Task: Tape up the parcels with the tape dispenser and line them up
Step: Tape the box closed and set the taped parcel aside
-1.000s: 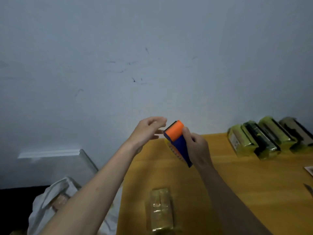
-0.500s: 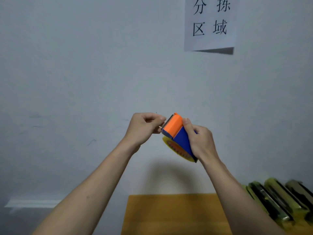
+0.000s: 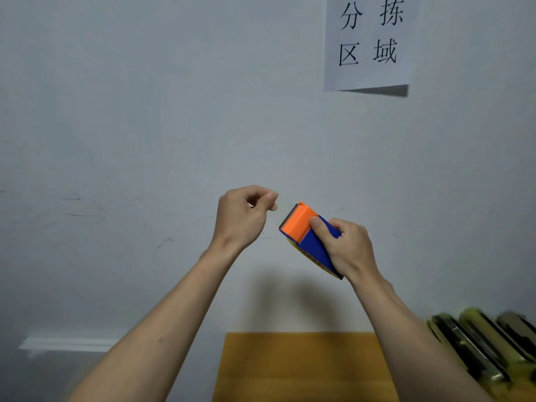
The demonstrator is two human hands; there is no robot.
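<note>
While aloft, tape dispenser in right hand

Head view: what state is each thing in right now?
Orange-and-blue plastic tape dispenser: held in the air, toothed edge facing the left hand.
Right hand: grips the dispenser.
Left hand: fingers curled in a pinch beside the dispenser; tape not discernible.
Yellowish wrapped parcels: lined up on the orange-brown table.
White paper sign: on the wall.

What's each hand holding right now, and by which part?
The right hand grips the tape dispenser by its blue body, thumb at the orange head. The left hand pinches thumb to fingertips beside the head; whether tape is between them cannot be told.
</note>
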